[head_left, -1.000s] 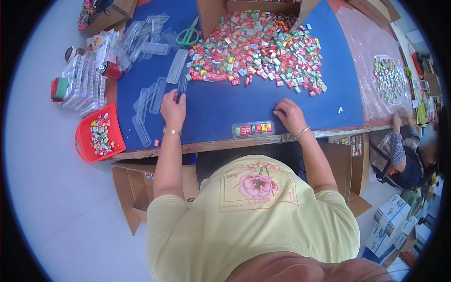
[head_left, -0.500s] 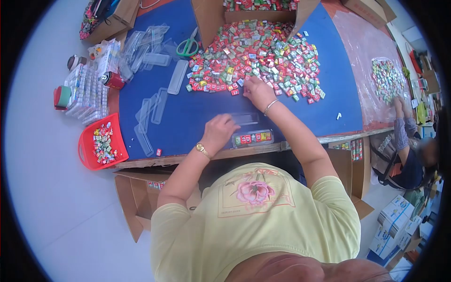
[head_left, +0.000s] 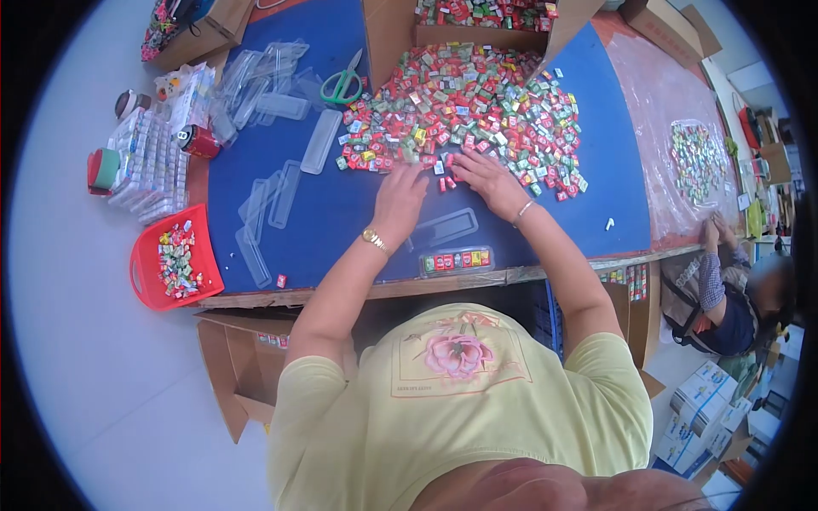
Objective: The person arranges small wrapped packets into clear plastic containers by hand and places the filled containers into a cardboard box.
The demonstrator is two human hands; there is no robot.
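Observation:
A big pile of small wrapped pieces [head_left: 477,94], red, green, white and yellow, covers the back of the blue table top. My left hand [head_left: 402,198] reaches to the pile's front edge, fingers stretched forward, their tips blurred among the pieces. Just right of it, my right hand [head_left: 494,183] lies open over the same edge, fingers extended onto a few red and white pieces. Between my wrists lies a clear plastic tray [head_left: 452,225]. Closer to me, a clear plastic box [head_left: 457,261] contains a row of the pieces.
Clear plastic trays [head_left: 285,194] lie on the left, with green-handled scissors [head_left: 342,85] behind. A red basket [head_left: 175,294] of pieces sits at the left edge, near a dark red can [head_left: 198,141]. A cardboard box [head_left: 388,38] opens onto the pile. Another person [head_left: 724,298] works at the right.
My left hand has left the clear tray near the front edge and moved forward to the pile. My right hand has shifted slightly right and its fingers have spread.

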